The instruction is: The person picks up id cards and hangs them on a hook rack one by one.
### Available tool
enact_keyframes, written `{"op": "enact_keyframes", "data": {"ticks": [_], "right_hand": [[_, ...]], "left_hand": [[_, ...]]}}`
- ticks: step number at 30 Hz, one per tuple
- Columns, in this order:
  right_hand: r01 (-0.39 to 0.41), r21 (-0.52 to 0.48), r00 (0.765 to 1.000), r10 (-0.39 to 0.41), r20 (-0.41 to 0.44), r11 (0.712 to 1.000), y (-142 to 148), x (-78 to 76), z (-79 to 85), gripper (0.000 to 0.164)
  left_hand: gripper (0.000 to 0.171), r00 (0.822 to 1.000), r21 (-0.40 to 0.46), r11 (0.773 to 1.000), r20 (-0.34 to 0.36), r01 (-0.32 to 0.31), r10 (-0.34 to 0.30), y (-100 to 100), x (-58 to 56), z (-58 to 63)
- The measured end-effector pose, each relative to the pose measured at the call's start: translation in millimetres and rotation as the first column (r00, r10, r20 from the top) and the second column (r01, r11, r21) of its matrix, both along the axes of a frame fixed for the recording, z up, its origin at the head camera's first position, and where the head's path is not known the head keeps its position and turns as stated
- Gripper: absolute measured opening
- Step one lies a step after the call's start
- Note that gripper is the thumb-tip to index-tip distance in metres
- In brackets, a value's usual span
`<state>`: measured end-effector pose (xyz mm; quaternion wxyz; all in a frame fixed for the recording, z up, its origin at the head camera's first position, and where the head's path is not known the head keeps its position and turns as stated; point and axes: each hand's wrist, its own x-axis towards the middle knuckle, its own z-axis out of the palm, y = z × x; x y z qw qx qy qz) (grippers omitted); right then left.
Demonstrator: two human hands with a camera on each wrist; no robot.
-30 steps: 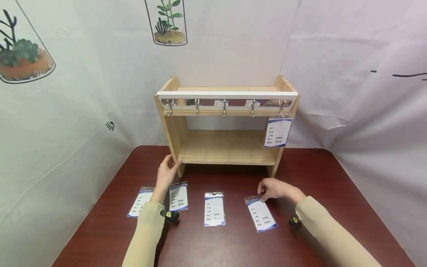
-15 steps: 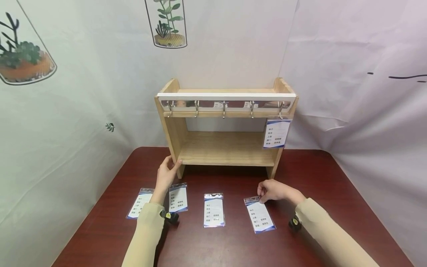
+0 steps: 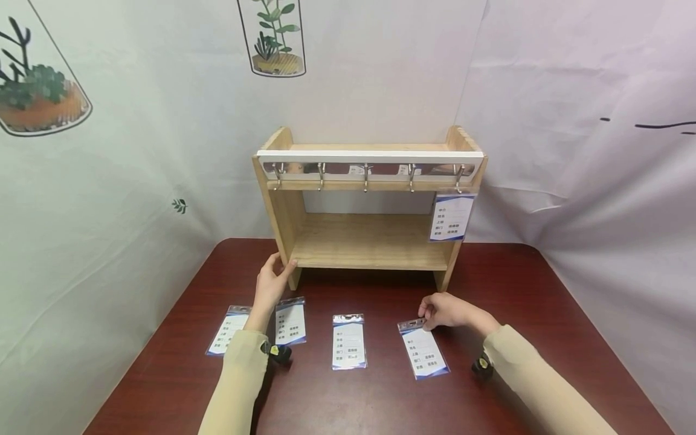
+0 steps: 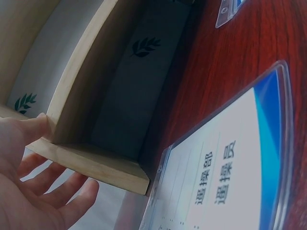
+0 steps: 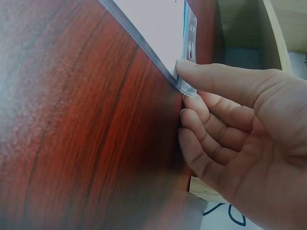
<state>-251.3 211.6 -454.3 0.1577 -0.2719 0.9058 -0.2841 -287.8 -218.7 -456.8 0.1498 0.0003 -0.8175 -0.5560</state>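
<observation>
My right hand (image 3: 447, 309) pinches the top corner of a clear plastic badge holder (image 3: 424, 350), thumb on its face and index finger at its underside. The right wrist view shows the slotted clear strip (image 5: 191, 40) beside the thumb. The card inside is white with blue trim. My left hand (image 3: 270, 287) holds the left side panel of a wooden shelf (image 3: 375, 241), thumb at the front edge and the other fingers on the outer side (image 4: 43, 182). Along the shelf's top front runs a white rack (image 3: 348, 154) with several metal hooks. Another badge holder (image 3: 452, 217) hangs from the rightmost hook.
On the dark red table (image 3: 402, 405) lie more badge holders: one in the middle (image 3: 349, 344), one beside my left wrist (image 3: 290, 323), and one partly behind my left sleeve (image 3: 228, 332). A white curtain (image 3: 163, 151) with printed plants surrounds the table at the back and sides.
The lower end of the badge holder under my right hand has shifted slightly left. My left hand stays on the shelf, and the other badge holders look unmoved.
</observation>
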Motion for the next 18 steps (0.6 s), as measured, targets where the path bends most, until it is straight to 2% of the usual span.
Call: {"op": "enact_keyframes", "data": {"ticks": [7,18], "right_hand": [[0.0,-0.024,1.0,0.001,0.015,1.0,0.4,-0.7,-1.6,0.02],[0.0,-0.039,0.999,-0.001,-0.046,0.999,6.2,2.1,6.2,0.016]], "left_hand": [[0.061,1.0,-0.007,1.0,0.008,-0.005,0.005,-0.3,0.3,0.6],[0.06,1.0,-0.006,1.0,0.017,-0.011,0.012,-0.4,0.3,1.7]]}}
